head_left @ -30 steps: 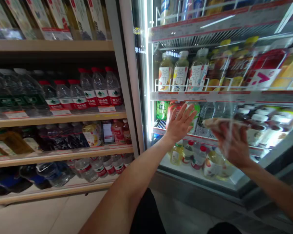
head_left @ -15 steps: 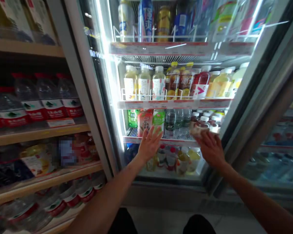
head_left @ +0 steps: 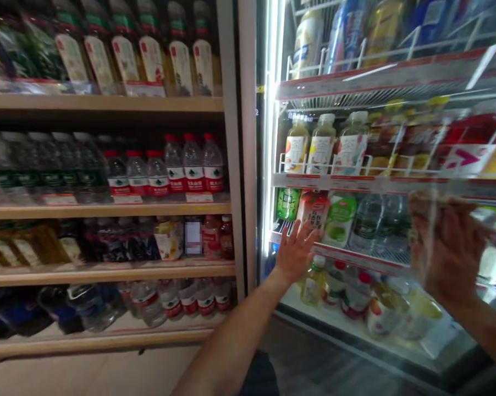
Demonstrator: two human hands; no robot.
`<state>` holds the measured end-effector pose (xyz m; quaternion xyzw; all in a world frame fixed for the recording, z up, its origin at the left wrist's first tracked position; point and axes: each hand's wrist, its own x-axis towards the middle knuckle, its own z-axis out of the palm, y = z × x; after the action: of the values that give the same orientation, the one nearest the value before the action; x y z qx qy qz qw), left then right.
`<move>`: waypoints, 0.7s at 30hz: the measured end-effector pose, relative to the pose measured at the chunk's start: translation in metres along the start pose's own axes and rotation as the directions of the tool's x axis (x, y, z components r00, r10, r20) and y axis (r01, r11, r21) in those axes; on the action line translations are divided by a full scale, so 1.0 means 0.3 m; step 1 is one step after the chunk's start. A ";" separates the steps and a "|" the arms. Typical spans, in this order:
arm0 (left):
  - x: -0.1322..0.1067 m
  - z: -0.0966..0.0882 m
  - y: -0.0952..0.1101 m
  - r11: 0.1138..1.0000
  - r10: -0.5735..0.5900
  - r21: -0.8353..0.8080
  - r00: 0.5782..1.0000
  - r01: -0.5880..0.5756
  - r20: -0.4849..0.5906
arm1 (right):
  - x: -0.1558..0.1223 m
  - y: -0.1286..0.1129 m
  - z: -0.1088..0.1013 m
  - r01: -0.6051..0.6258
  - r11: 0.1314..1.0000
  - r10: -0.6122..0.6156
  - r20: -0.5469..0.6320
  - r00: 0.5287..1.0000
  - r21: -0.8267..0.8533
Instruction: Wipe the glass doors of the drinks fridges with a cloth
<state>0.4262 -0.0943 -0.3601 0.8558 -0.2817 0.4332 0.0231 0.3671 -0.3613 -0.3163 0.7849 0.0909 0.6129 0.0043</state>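
My left hand [head_left: 295,254] is open, with its fingers spread, and seems to rest on the glass door of a lit drinks fridge. Behind its fingertips stand a red drink pack [head_left: 314,208] and a green drink pack [head_left: 340,219]. Farther right, my right hand [head_left: 454,258] presses a crumpled brownish cloth [head_left: 431,204] to the glass. Motion blurs this hand and the cloth, and together they cover part of the lower shelves. Pale streaks show on the glass around the cloth.
Wooden shelves [head_left: 108,210] with rows of bottles stand to the left. A grey upright frame [head_left: 232,137] divides them from the fridge. Inside the fridge, wire-fronted shelves hold white-capped bottles [head_left: 321,144] and cans [head_left: 347,36]. Pale floor [head_left: 87,374] shows at the bottom left.
My view has turned left and come closer to the glass, showing more of the wooden shelves. My left hand stays spread near the red pack. My right hand and cloth appear larger.
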 end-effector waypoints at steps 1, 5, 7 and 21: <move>-0.013 -0.001 -0.023 1.000 -0.008 0.000 1.000 0.008 0.008 | 0.010 -0.039 0.021 0.017 1.000 -0.017 0.001 1.000 0.003; -0.086 0.015 -0.098 1.000 -0.014 0.003 0.999 0.014 0.037 | -0.078 -0.198 0.089 0.276 0.957 -0.288 0.213 0.934 0.083; -0.121 0.029 -0.127 1.000 -0.016 0.001 0.999 0.016 0.043 | -0.079 -0.250 0.112 0.335 0.935 -0.355 0.261 0.898 0.120; -0.315 0.102 -0.226 0.991 -0.114 -0.068 0.993 0.115 0.029 | -0.055 -0.527 0.265 0.467 0.866 -0.501 0.297 0.813 0.180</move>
<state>0.4386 -0.0023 -0.4365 0.8746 -0.2473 0.4103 0.0742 0.4180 -0.1998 -0.3705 0.8271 0.3157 0.4444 0.1367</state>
